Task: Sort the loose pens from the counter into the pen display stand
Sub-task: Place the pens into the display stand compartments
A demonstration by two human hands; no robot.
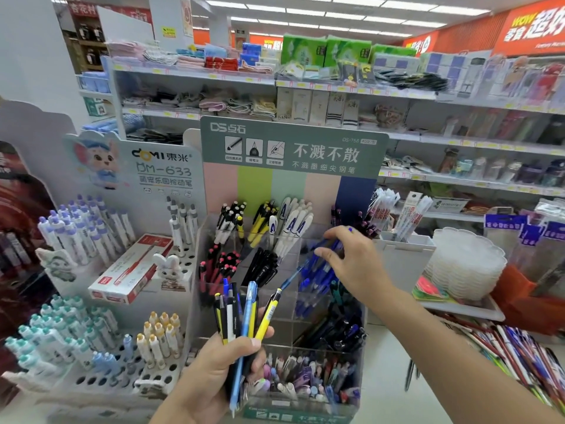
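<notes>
Head view, looking down over a shop tabletop crowded with stationery racks. Sorting is under way, not finished, by my reading. The left hand [214, 371] grips a fanned bunch of loose pens [241, 313], clicker ends up: yellow-and-black barrels, a white one, a dark blue, and a pale blue one whose tip hangs below the fist. These are still to be placed. The right hand [351, 261] reaches over the pen display stand [293, 148], fingers curled and pinching a blue pen [308, 264], which lies slanted at the compartment of matching blue pens [318, 280] on the stand's right side; I cannot tell whether it is already seated or only entering. The stand sits at the middle of the tabletop, a clear tiered box with a green header card and pastel back panel. Its compartments look colour-sorted: black-and-white and yellow pens at the back, white ones beside them, red-capped and black in the next tier, dark ones lower right, a mixed jumble in the front tray. More loose pens [519, 356] lie heaped toward the tabletop's right edge, so a good share of work remains. A neighbouring white rack [91, 347] stands to the left.
</notes>
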